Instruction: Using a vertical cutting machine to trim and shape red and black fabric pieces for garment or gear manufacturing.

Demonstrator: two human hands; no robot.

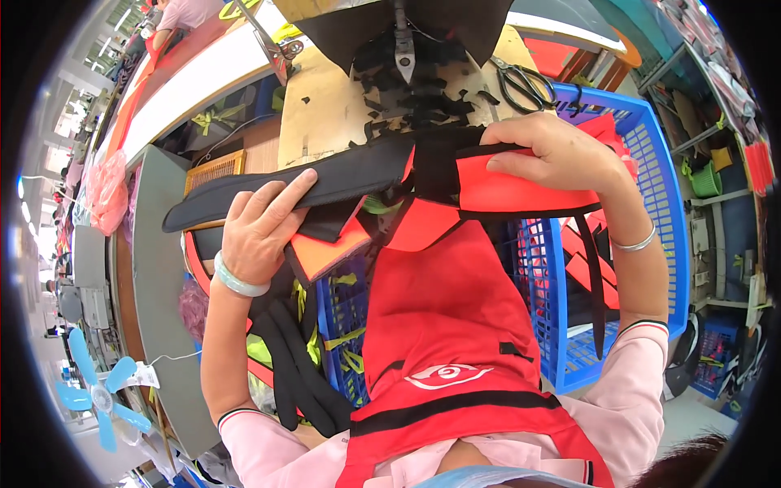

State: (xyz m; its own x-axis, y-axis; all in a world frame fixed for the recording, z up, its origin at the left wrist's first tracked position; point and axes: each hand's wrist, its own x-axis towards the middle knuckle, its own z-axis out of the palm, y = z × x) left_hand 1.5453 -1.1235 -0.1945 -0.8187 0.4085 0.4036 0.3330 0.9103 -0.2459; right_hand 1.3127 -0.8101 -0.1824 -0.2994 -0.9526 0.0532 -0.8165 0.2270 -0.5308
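At the far left our left hand [259, 236] lies on the black padded strap [301, 185], the index finger stretched flat along it and the other fingers [281, 199] curled loosely over its near edge, thumb hidden beneath, so we cannot tell how firmly it pinches. The strap runs rightward into the red fabric piece [443, 317], which hangs from between our hands down toward our lap, held up in front of us at the near edge of the table. We judge the whole thing light and limp: the cloth drapes and folds, the strap bends but keeps some body from its padding, and nothing about it looks slippery or fragile. The bound black edges and the strap seem the surest places to take hold, since the loose red panel would only bunch. On the right, our right hand [561, 150] presses down on the upper red panel with fingers held together over its black-trimmed edge. Beyond lies the wooden table [325, 122], strewn with black offcuts [407, 102], with scissors [525, 85] at its far right. A blue plastic crate [651, 163] of similar red pieces stands at the right, a small blue fan [98, 398] sits low at the left, and another person [183, 15] works far off in a crowded workshop.
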